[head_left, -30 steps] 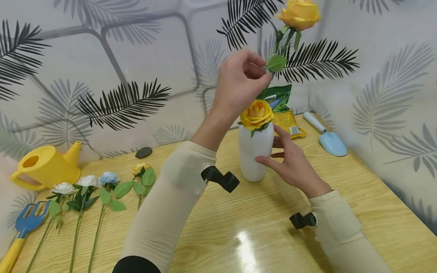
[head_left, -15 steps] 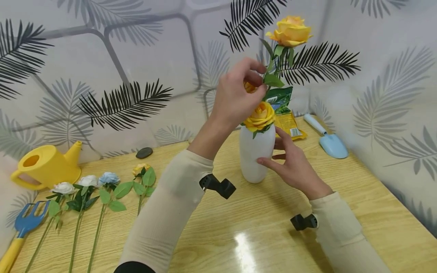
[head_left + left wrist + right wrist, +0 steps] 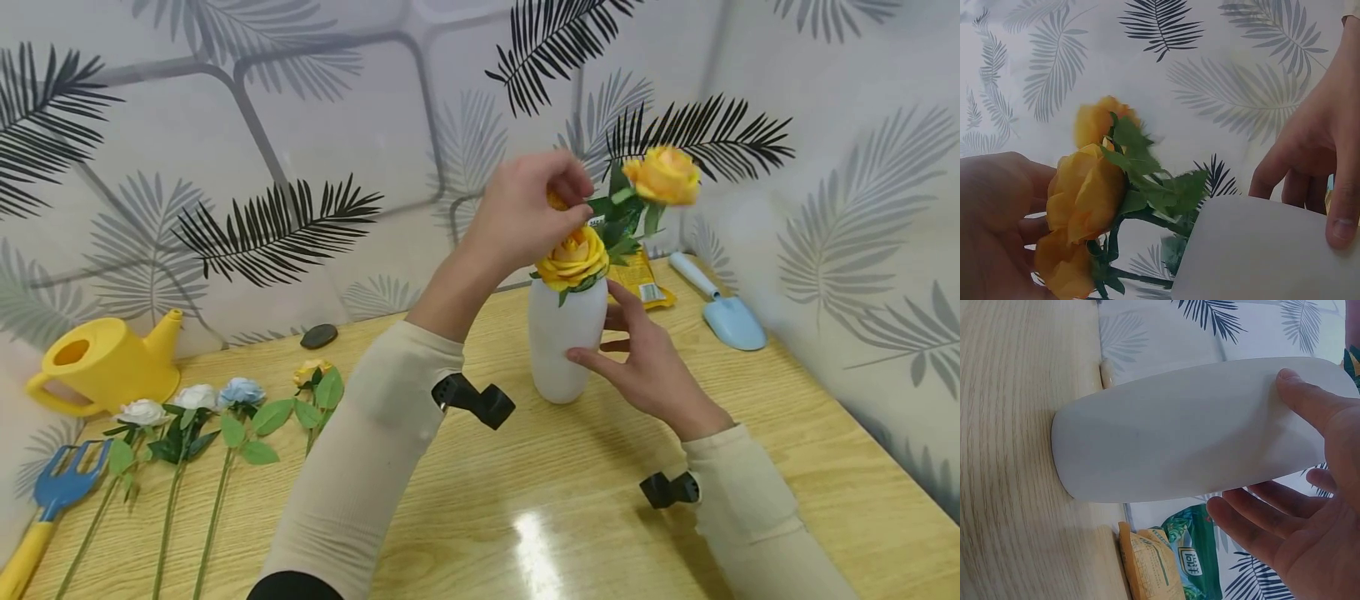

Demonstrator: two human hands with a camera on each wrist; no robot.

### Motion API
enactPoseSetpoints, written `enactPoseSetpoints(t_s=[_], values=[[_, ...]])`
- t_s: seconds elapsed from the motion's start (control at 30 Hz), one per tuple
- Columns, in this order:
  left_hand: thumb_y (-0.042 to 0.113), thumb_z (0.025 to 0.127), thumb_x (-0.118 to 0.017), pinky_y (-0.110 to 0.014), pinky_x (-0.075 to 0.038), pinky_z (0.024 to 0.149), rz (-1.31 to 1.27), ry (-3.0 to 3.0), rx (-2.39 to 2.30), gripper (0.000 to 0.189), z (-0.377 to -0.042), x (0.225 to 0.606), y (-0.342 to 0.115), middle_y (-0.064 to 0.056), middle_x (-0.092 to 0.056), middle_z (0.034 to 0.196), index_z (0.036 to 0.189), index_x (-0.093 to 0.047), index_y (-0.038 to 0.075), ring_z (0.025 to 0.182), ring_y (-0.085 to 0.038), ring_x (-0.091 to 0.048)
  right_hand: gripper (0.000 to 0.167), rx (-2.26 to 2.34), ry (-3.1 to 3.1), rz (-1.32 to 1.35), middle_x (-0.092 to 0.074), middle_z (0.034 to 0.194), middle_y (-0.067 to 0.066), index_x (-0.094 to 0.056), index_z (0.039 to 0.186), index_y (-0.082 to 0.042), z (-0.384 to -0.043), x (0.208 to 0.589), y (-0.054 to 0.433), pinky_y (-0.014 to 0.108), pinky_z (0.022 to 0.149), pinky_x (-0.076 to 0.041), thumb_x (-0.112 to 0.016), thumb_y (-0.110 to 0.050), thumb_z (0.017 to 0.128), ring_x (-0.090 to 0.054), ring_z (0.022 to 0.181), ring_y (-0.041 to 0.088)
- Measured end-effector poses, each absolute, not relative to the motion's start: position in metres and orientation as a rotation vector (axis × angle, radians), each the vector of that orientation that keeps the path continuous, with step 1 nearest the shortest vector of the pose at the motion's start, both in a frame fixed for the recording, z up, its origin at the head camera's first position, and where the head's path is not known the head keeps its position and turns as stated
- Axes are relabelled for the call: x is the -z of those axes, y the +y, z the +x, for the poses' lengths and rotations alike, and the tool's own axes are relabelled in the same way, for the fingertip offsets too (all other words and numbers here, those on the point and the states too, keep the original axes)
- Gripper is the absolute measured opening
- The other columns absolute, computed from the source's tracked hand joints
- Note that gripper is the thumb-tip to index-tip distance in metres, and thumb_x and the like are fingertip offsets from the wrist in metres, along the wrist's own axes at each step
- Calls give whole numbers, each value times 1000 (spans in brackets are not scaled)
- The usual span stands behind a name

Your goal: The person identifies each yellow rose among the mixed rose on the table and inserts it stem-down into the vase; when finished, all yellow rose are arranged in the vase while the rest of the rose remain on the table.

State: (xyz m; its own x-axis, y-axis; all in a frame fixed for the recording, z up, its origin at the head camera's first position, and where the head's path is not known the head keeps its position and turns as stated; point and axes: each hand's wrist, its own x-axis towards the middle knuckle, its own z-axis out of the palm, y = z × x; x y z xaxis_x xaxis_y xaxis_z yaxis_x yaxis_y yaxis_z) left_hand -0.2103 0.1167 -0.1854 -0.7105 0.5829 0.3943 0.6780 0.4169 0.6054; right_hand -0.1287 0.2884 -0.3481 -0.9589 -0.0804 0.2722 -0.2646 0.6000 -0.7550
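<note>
Wall covering [image 3: 337, 125] printed with black and grey fern-like leaves fills the background, behind one wood-grain table [image 3: 480, 517]. Two arms reach over the table, one in a left sleeve [image 3: 378, 442] and one in a right sleeve [image 3: 757, 508], both cream. One white vase [image 3: 564, 354] stands upright on the table, right of the middle. One yellow watering can [image 3: 112, 367] sits at the far left. Four long-stemmed roses lie near it in a row: a first white rose [image 3: 142, 412], a second white rose [image 3: 197, 397], one blue rose [image 3: 242, 392] and one yellow rose [image 3: 311, 372]. One garden fork [image 3: 71, 487], blue with a yellow handle, lies at the left edge; one pale blue trowel [image 3: 733, 322] lies well apart from it, on the right. Two bare hands work at the vase. The right hand [image 3: 648, 367] grips its side, thumb on the front, fingers around behind. The left hand [image 3: 525, 204] is beside the vase's mouth, fingers bent; whether it pinches a stem, I cannot tell. One green-and-yellow packet [image 3: 1150, 565] rests behind the vase. Three yellow blooms cluster above the mouth: a front bloom [image 3: 576, 258], a half-hidden bloom [image 3: 557, 201] behind the left hand's fingers, and a blurred leaning bloom [image 3: 663, 175], tilted right. One dark oval stone [image 3: 318, 336] lies toward the back.
</note>
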Motion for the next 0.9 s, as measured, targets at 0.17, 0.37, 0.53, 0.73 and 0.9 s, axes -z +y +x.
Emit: enactPoseSetpoints(t_s=[0.17, 0.37, 0.53, 0.73, 0.9], values=[[12, 94, -70, -22, -56, 77, -1104, -2548, 1250, 12, -212, 187, 116, -7, -71, 97, 103, -68, 3, 91, -17, -66, 94, -1293, -2604, 291, -55, 142, 22, -14, 159, -15, -130, 350, 289, 55, 95, -56, -77, -25, 91, -63, 121, 38], [13, 94, -70, -22, -58, 77, -1089, -2521, 1299, 16, -211, 186, 114, -7, -71, 101, 107, -68, 3, 94, -16, -66, 95, -1301, -2607, 280, -55, 142, 22, -13, 159, -16, -131, 349, 290, 55, 95, -56, -78, -25, 90, -62, 122, 38], [13, 95, -69, -22, -56, 78, -1096, -2485, 1302, 16, -211, 182, 106, -8, -71, 101, 107, -68, 3, 94, -16, -66, 96, -1316, -2615, 280, -54, 143, 22, -13, 160, -15, -132, 349, 286, 56, 96, -55, -77, -27, 90, -61, 122, 38], [10, 95, -68, -25, -52, 90, -1066, -2404, 1321, 12, -211, 178, 85, -9, -71, 101, 105, -67, 3, 94, -16, -66, 95, -1301, -2631, 261, -53, 142, 23, -12, 160, -16, -131, 348, 283, 57, 96, -54, -76, -27, 91, -60, 123, 40], [8, 94, -68, -32, -49, 99, -939, -2398, 1336, 9, -210, 182, 48, -9, -72, 98, 102, -67, 4, 92, -16, -66, 95, -1276, -2648, 236, -52, 141, 26, -9, 160, -14, -128, 344, 285, 58, 97, -54, -75, -27, 93, -60, 123, 43]])
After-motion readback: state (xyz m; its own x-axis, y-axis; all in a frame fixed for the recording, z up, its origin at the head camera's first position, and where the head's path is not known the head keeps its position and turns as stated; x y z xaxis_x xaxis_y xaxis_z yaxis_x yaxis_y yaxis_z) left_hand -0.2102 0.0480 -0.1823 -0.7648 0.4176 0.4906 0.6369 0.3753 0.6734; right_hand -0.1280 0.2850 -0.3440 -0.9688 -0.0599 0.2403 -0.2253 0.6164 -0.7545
